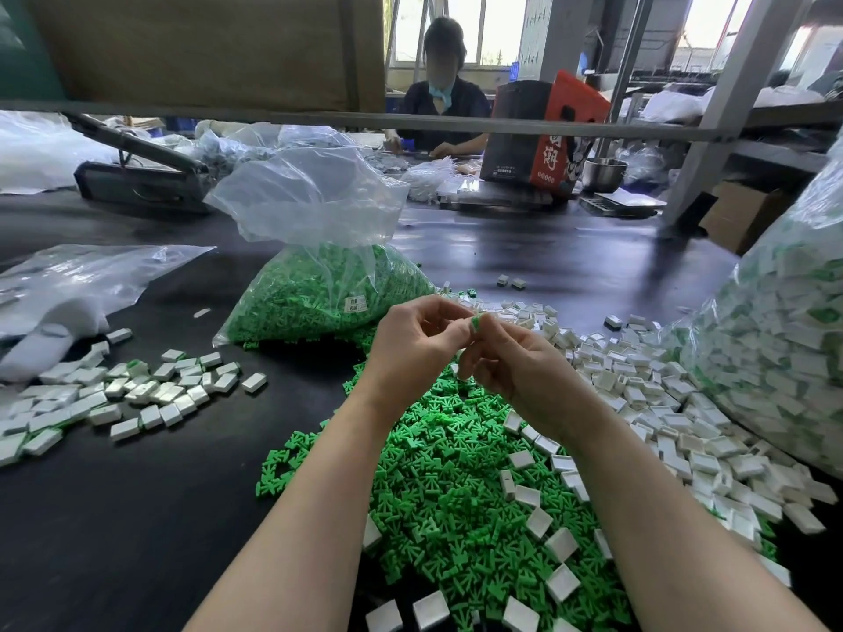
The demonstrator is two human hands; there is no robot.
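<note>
My left hand (413, 346) and my right hand (524, 374) meet above the dark table (137, 517), and their fingertips pinch one small green plastic piece (477, 322) together. My right hand also holds a small white piece (463, 367) under its curled fingers. Below my forearms lies a heap of loose green pieces (438, 494). White rectangular caps (647, 403) are spread to the right of it, some mixed into the green heap.
An open clear bag of green pieces (319, 294) stands behind my hands. A big bag of finished white-and-green parts (784, 348) fills the right edge. A pile of white caps (137, 394) lies left, near crumpled plastic (68, 285). Another person (442, 107) sits across the table.
</note>
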